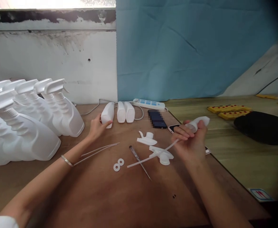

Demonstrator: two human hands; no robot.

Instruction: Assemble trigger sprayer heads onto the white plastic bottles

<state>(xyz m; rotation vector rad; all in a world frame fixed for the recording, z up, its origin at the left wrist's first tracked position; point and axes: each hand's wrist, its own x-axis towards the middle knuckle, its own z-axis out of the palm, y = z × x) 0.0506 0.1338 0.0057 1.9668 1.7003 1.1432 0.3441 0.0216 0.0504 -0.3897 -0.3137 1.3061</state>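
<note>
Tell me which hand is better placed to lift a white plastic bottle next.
Left, likely: the left hand grips a white plastic bottle, while the right hand holds a white plastic spray head and thin whitish tube.

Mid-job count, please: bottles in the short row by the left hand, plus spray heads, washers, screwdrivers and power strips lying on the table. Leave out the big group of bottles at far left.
Bottles: 3, one in the left hand
Spray heads: 2
Washers: 2
Screwdriver: 1
Power strip: 1
Total: 9
</note>
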